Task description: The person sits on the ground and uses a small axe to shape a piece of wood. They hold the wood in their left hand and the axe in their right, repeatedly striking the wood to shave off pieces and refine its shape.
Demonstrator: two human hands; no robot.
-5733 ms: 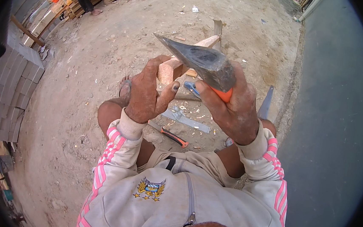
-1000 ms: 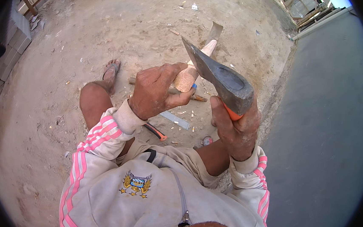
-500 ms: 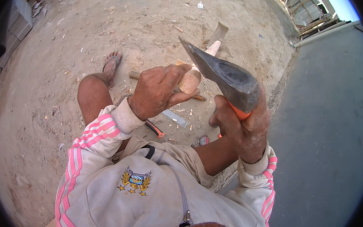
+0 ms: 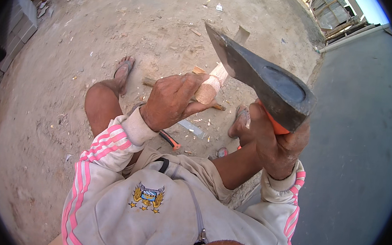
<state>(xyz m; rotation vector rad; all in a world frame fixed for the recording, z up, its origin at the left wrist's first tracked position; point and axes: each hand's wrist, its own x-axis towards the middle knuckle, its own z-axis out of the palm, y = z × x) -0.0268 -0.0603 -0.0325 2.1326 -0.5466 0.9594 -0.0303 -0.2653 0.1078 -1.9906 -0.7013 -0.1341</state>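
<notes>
My left hand (image 4: 171, 98) is closed round the near end of a pale, partly carved wooden stick (image 4: 207, 90), its cut round end facing me. The stick slants away to the upper right, and the axe partly hides its far part. In my right hand (image 4: 280, 150) is an axe (image 4: 266, 79), gripped by its orange handle (image 4: 273, 119) just below the head. The dark metal head is raised to the right of the stick, its blade pointing to the upper left, over the stick's far part.
Below the stick, a brown branch (image 4: 149, 81) lies on the sandy ground. A tool with a black and orange handle (image 4: 170, 140) and a flat grey strip (image 4: 192, 128) lie between my legs. Wood chips are scattered about. A grey wall (image 4: 347, 134) runs along my right.
The axe and my right hand have moved right and slightly up, away from the stick's near end. More of the stick and my right foot now show. My left hand has barely shifted.
</notes>
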